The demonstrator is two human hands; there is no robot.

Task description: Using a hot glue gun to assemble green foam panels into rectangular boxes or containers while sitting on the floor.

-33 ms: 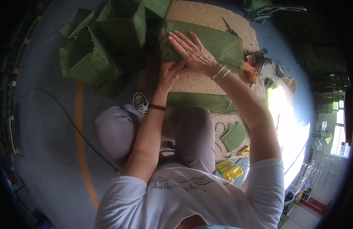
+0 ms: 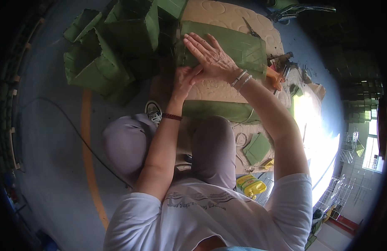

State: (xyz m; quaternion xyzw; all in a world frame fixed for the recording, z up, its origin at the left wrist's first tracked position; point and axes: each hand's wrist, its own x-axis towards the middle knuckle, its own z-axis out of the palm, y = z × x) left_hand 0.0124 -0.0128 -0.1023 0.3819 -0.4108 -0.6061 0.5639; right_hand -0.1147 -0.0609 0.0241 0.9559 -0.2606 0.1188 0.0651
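Note:
A green sheet-like panel (image 2: 235,46) lies across the tan, patterned work surface (image 2: 220,90) in front of me. My right hand (image 2: 212,60) rests flat on its left part, fingers stretched out and slightly apart. Beneath the right palm, my left hand (image 2: 184,81) is closed at the panel's near left edge; its fingertips are partly hidden. Nearer my knees is another green piece (image 2: 218,111). Beyond the panel's far edge lies a dark, pointed tool (image 2: 251,28). An orange object (image 2: 275,78) sits by the panel's right end.
Several open green box-shaped containers (image 2: 93,62) are piled at left. A small green piece (image 2: 257,148) lies near a loose pale cord (image 2: 241,140). To the right of my lap stands a yellow jug (image 2: 251,185). A dark cable (image 2: 76,131) crosses the floor at left.

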